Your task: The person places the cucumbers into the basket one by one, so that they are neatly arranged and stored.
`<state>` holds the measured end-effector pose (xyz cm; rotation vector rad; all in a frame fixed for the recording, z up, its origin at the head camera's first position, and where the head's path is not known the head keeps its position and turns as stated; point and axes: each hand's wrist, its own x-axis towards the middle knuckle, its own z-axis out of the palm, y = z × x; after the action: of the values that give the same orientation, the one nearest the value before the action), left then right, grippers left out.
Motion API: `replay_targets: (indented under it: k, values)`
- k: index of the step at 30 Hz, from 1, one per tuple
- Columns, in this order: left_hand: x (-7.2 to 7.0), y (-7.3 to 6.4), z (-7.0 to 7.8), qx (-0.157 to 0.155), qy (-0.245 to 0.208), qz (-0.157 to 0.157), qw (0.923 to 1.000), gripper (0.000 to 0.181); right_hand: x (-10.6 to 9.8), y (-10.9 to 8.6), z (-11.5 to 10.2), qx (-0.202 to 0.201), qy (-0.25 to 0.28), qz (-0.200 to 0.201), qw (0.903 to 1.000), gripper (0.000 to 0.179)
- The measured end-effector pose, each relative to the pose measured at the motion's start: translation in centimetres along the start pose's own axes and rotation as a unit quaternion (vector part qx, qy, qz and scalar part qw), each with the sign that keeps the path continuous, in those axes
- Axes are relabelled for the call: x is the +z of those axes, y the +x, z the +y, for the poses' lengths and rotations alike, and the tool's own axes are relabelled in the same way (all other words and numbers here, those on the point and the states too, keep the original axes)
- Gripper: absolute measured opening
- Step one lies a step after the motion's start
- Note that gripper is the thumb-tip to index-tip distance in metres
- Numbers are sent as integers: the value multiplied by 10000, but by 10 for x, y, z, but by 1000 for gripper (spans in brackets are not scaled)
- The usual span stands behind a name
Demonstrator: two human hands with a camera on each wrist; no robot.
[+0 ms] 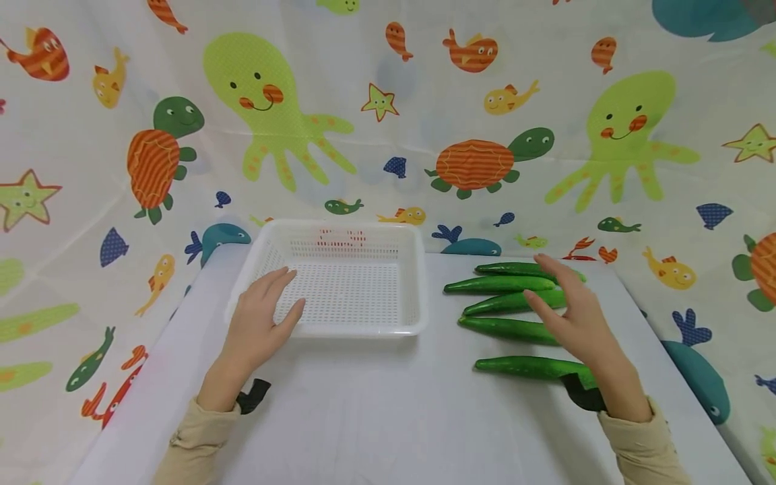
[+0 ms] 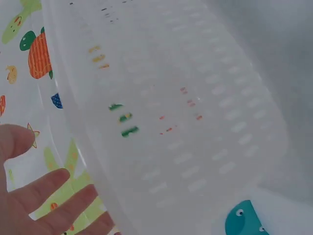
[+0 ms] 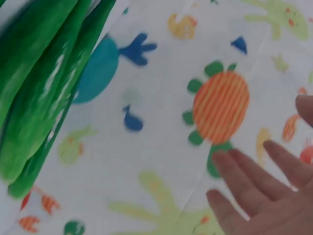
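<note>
A white plastic basket (image 1: 339, 330) with slotted walls and base stands at the back left of the table, with nothing in it. My left hand (image 1: 257, 320) hovers over its left front corner, fingers spread and holding nothing; the left wrist view shows the hand (image 2: 44, 200) beside the basket's wall (image 2: 161, 147). Several long green cucumbers (image 1: 506, 329) lie roughly side by side to the right. Over their right ends is my right hand (image 1: 572, 313), fingers apart and gripping nothing. Cucumbers (image 3: 44, 88) also show in the right wrist view, apart from the right hand (image 3: 269, 200).
A white cloth covers the table (image 1: 376, 417). Behind and at the sides hangs a white curtain (image 1: 364, 168) printed with sea animals. One cucumber (image 1: 527, 366) lies nearer the front than the others. Black straps (image 1: 253, 396) circle both wrists.
</note>
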<state>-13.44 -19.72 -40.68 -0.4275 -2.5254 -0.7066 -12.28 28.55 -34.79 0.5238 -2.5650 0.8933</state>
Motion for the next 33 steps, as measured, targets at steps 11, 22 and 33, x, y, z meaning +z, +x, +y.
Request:
replay_targets:
  k: [11, 22, 33]
  values:
    - [-18, -34, -45, -503, -497, 582, 9958, 58, -60, -58, 64, 796, 427, -31, 9959, 39]
    - [2, -41, -68, -490, -1184, 720, 9891, 64, -63, -107, 120, 1880, 1016, -743, 9741, 33]
    - [15, -36, -81, -717, -1138, 832, 9874, 66, -52, -132, 159, 3284, 1354, -2150, 9097, 50]
